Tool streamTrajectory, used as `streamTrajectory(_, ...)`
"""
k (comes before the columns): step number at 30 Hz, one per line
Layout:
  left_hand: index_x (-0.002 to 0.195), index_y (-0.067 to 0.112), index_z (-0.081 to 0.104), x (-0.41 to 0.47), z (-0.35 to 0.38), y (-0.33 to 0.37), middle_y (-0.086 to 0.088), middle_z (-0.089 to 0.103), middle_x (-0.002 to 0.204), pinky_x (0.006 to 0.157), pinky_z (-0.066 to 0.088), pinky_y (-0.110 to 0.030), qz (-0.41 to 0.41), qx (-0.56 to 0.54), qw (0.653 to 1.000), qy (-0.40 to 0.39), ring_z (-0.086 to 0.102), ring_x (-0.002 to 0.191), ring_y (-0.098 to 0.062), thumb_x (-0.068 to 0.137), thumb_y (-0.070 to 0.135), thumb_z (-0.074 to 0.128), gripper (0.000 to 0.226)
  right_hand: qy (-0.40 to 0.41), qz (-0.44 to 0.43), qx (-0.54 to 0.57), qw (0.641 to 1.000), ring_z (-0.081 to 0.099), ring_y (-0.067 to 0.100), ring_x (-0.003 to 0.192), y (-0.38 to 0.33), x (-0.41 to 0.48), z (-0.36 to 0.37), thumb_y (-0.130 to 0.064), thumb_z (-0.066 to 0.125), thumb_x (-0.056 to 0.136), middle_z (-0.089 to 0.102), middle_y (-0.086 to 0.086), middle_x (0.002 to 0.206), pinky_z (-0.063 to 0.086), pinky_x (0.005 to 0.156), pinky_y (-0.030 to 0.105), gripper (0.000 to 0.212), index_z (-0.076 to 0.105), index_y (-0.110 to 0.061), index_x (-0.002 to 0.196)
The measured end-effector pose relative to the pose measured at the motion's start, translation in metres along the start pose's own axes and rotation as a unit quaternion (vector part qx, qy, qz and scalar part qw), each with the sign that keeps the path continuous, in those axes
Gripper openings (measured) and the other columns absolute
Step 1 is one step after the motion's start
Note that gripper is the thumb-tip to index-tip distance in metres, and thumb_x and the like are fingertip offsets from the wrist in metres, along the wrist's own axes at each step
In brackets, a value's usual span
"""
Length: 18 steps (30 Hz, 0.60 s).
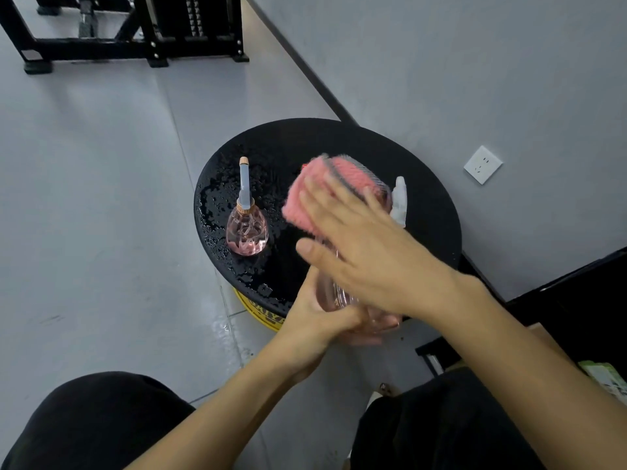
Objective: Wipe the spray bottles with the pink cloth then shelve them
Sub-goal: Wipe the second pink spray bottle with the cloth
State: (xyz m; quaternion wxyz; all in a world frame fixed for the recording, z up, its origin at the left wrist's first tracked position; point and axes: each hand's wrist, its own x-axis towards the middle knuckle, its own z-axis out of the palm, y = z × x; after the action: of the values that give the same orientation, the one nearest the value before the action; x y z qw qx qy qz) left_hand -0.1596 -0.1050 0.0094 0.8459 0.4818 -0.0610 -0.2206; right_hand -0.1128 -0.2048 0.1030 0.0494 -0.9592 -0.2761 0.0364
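Note:
My left hand (317,320) grips the base of a clear pink spray bottle (334,296), tilted away from me over the near edge of a round black table (339,140). My right hand (369,245) lies over the bottle with straight fingers and presses the pink cloth (305,198) against its upper part. The bottle's white spray head (399,198) sticks out past the cloth. Most of the bottle is hidden by my hands and the cloth. A second pink bottle (247,228) with a tall capped nozzle stands upright on the table's left side.
The black table top is wet with droplets on its left half and sits on a yellow base (261,313). A grey wall with a white socket (482,164) rises at right. A black metal rack (135,28) stands on the floor far back. My dark-clothed knees fill the bottom.

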Motion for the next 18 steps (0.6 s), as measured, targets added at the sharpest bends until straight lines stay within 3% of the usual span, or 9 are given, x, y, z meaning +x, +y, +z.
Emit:
streamTrajectory(3, 0.131, 0.022, 0.040, -0.002, -0.001, 0.003, -0.010, 0.068, 0.111, 0.060, 0.058, -0.034, 0.000, 0.000, 1.000, 0.006, 0.073, 0.082, -0.031, 0.065, 0.017, 0.076, 0.075, -0.004, -0.026, 0.008, 1.000, -0.017, 0.000, 0.145, 0.006, -0.003, -0.001, -0.064, 0.001, 0.090, -0.007, -0.014, 0.161, -0.016, 0.116, 0.031, 0.075, 0.004, -0.026, 0.155)
streamTrajectory(6, 0.128, 0.028, 0.043, -0.002, -0.001, 0.003, -0.013, 0.068, 0.114, 0.062, 0.059, -0.037, 0.000, -0.008, 1.000, 0.004, 0.072, 0.086, -0.033, 0.062, 0.018, 0.077, 0.076, 0.003, 0.020, 0.045, 0.999, -0.019, 0.000, 0.144, 0.022, 0.004, -0.009, -0.064, 0.005, 0.094, -0.012, -0.015, 0.160, -0.029, 0.103, 0.018, 0.071, -0.002, -0.027, 0.154)
streamTrajectory(9, 0.128, 0.027, 0.044, -0.002, 0.000, 0.003, -0.011, 0.066, 0.117, 0.062, 0.059, -0.038, 0.000, -0.010, 1.000, 0.006, 0.071, 0.089, -0.031, 0.060, 0.018, 0.078, 0.077, 0.027, 0.058, 0.071, 0.995, -0.021, 0.001, 0.144, 0.029, 0.008, -0.009, -0.064, 0.008, 0.089, -0.014, -0.013, 0.161, -0.020, 0.106, 0.021, 0.078, -0.006, -0.025, 0.154)
streamTrajectory(14, 0.127, 0.031, 0.044, -0.003, 0.002, 0.004, -0.012, 0.067, 0.116, 0.062, 0.058, -0.034, -0.002, -0.012, 1.000, -0.003, 0.072, 0.086, -0.035, 0.063, 0.022, 0.077, 0.073, 0.032, 0.011, 0.061, 0.998, -0.022, 0.004, 0.145, 0.015, -0.007, 0.004, -0.068, 0.008, 0.090, -0.014, -0.009, 0.161, -0.036, 0.089, 0.005, 0.081, -0.002, -0.020, 0.155)
streamTrajectory(18, 0.131, 0.030, 0.042, -0.003, 0.002, 0.002, -0.018, 0.064, 0.119, 0.063, 0.058, -0.037, -0.003, -0.020, 1.000, 0.001, 0.071, 0.089, -0.034, 0.061, 0.019, 0.077, 0.078, 0.035, 0.033, 0.093, 0.995, -0.021, -0.001, 0.144, 0.023, -0.006, 0.001, -0.070, 0.006, 0.089, -0.014, -0.013, 0.161, -0.031, 0.095, 0.006, 0.081, -0.003, -0.024, 0.155)
